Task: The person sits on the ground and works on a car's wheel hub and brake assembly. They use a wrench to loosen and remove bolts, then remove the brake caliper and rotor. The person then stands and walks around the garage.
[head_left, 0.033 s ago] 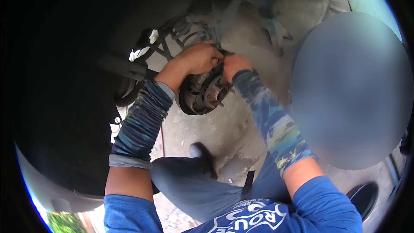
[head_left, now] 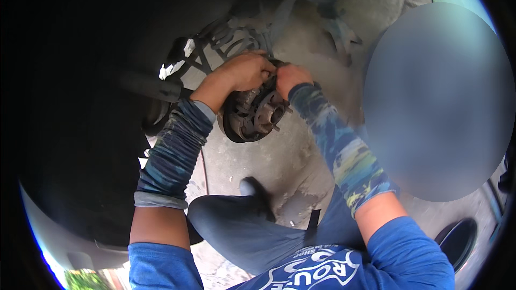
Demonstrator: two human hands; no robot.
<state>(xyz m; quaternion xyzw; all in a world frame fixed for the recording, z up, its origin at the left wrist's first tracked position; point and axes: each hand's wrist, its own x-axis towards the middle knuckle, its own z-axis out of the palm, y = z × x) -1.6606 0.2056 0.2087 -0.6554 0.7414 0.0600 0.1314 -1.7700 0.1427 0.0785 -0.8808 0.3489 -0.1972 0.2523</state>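
Both hands (head_left: 269, 75) atop wheel hub (head_left: 252, 115), crowded.

The one view sits on my head and looks steeply down and a little forward, so my own forearms come up from the lower edge and my bent knee lies beneath them. It is close: my left hand (head_left: 248, 71) and right hand (head_left: 291, 78) meet just above the picture's middle, at the dark round metal wheel hub with studs (head_left: 253, 114), and my fingers are partly hidden there. The fisheye bends everything toward a black rim. The grey concrete floor (head_left: 279, 153) fills the ground below, and the dark underside of the car (head_left: 80, 102) takes up the left.
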